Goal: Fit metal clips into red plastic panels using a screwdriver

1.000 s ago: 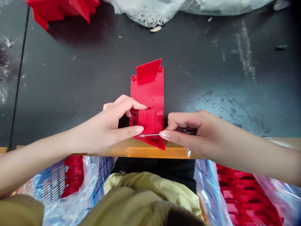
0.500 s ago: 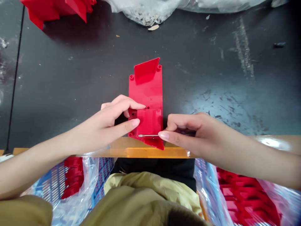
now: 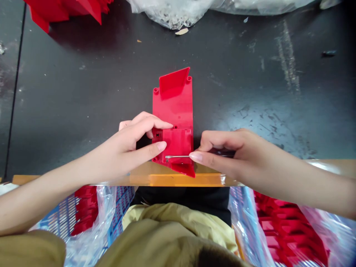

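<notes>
- Crate of blue plastic lattice (image 3: pixel 122 204) down by my left side, wrapped in clear film (image 3: pixel 97 226), with red mouldings (image 3: pixel 86 209) stacked inside.
- Red offcuts (image 3: pixel 63 9) sit far up on the left of the dark, scuffed desk (image 3: pixel 250 74), with a crumpled clear bag (image 3: pixel 172 15) just past them along the top edge.
- Left grip (image 3: pixel 130 142) is closed on the panel now: my fingers (image 3: pixel 155 122) curl over its side and my thumb (image 3: pixel 160 146) presses on the raised square block.
- Red plastic panel (image 3: pixel 175 107) lies glossy and flat-faced at the near edge of the desk, right between my hands. It has round screw bosses (image 3: pixel 189 78) at its far corners, a slanted flap (image 3: pixel 174 82) at the far end, and a small lip (image 3: pixel 183 170) just above the orange edge strip (image 3: pixel 178 180). It has barely budged since a moment ago.
- Screwdriver (image 3: pixel 178 157) is the big change: its thin steel shaft has ridden slightly up the block, and it now lies across the block's lower part. I can't tell whether the tip has caught anything.
- Right grip (image 3: pixel 219 152) is closed around the dark handle, which is mostly hidden by my fingers, and it has shifted up with the shaft.
- Crate (image 3: pixel 239 218) on my right, also blue, is packed with more red mouldings (image 3: pixel 289 230) under clear film.
</notes>
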`<state>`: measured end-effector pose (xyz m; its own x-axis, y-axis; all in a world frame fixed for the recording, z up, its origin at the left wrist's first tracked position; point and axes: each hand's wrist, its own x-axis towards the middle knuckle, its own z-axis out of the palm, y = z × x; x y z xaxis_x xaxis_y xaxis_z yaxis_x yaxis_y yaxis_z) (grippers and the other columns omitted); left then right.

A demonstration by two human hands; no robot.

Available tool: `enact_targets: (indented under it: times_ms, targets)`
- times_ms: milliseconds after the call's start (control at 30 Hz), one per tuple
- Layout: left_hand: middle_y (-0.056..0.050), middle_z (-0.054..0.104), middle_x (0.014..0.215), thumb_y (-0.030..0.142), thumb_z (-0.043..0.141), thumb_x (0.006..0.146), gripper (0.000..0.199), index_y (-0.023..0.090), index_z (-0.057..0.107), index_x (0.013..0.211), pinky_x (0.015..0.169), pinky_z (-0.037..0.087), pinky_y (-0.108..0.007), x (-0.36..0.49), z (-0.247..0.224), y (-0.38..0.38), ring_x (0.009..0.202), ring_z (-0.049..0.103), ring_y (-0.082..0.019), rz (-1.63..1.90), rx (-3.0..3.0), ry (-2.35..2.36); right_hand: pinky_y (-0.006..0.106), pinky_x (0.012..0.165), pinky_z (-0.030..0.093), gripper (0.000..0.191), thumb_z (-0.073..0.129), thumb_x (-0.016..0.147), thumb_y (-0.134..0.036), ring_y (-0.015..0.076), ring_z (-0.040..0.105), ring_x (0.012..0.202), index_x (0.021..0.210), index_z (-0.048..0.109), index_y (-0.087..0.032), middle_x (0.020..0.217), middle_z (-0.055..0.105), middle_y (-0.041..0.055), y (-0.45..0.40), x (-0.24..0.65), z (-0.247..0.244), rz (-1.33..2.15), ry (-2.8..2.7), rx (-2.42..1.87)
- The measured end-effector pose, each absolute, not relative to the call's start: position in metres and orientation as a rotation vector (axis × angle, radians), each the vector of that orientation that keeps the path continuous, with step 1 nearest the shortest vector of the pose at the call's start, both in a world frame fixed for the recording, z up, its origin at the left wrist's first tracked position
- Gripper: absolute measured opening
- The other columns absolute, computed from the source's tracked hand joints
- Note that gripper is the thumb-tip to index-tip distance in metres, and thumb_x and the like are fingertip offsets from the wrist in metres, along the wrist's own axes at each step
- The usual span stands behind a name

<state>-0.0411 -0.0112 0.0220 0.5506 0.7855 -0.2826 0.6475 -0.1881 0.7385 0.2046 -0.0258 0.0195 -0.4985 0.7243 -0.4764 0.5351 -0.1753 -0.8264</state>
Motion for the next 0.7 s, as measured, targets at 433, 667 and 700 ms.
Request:
enact_targets:
  times_ms: [433, 667, 700]
  targets:
    - [-0.002, 0.058, 0.11, 0.049, 0.061, 0.091, 0.039, 0.029, 0.055, 0.124, 0.096, 0.033, -0.043, -0.0411, 0.0228, -0.0092, 0.1, 0.051, -0.021, 0.127, 1.957, 1.127, 0.022, 0.046, 0.029, 0.028, 0.061, 0.089, -0.041, 0.0068, 0.036, 0.046, 0.069, 0.061, -0.02, 0.053, 0.045, -0.0057, -0.026, 0.2033, 0.0217, 1.664, -2.02, -1.457]
    - [-0.001, 0.057, 0.111, 0.049, 0.068, 0.085, 0.044, 0.03, 0.054, 0.123, 0.092, 0.035, -0.041, -0.0395, 0.0205, -0.0109, 0.098, 0.051, -0.021, 0.145, 1.989, 1.179, 0.023, 0.042, 0.025, 0.031, 0.056, 0.091, -0.041, 0.0064, 0.032, 0.043, 0.068, 0.059, -0.021, 0.05, 0.042, -0.0059, -0.0256, 0.2017, 0.0225, 1.595, -2.085, -1.476]
    - [-0.001, 0.057, 0.111, 0.048, 0.067, 0.086, 0.043, 0.03, 0.055, 0.122, 0.092, 0.035, -0.041, -0.0389, 0.021, -0.011, 0.097, 0.051, -0.02, 0.138, 1.976, 1.188, 0.023, 0.042, 0.025, 0.031, 0.056, 0.091, -0.041, 0.0065, 0.033, 0.043, 0.067, 0.059, -0.021, 0.05, 0.042, -0.0059, -0.025, 0.2017, 0.0225, 1.596, -2.093, -1.476]
